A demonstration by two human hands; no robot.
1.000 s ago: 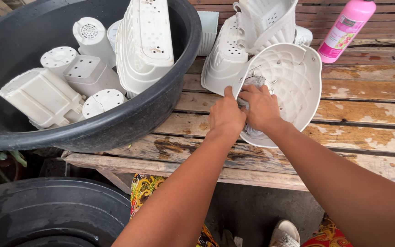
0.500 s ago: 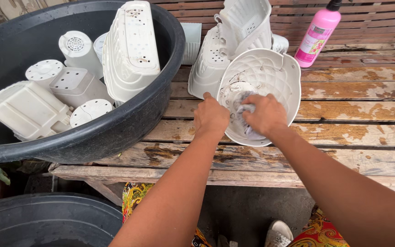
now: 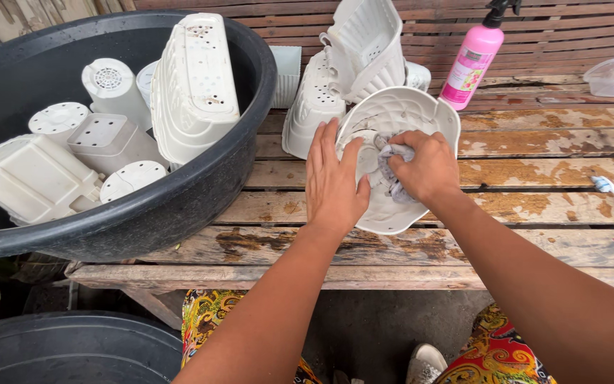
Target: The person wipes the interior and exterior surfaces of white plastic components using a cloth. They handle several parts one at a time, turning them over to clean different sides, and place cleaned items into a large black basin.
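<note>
Left hand (image 3: pixel 335 186) lay flat on white bowl (image 3: pixel 421 114), grip open | right hand (image 3: pixel 428 165), at 3 o'clock, grip closed on grey cloth (image 3: pixel 391 165) | wooden worktop (image 3: pixel 534 171)

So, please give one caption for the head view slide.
Left hand steadies a white plastic pot while right hand wipes inside with a grey cloth.

A weathered wooden plank table (image 3: pixel 534 171) with peeling finish spans the view under flat daylight. At twelve o'clock runs a slatted wooden wall (image 3: pixel 556 28); at six o'clock lies dark concrete floor (image 3: pixel 364 334).
</note>
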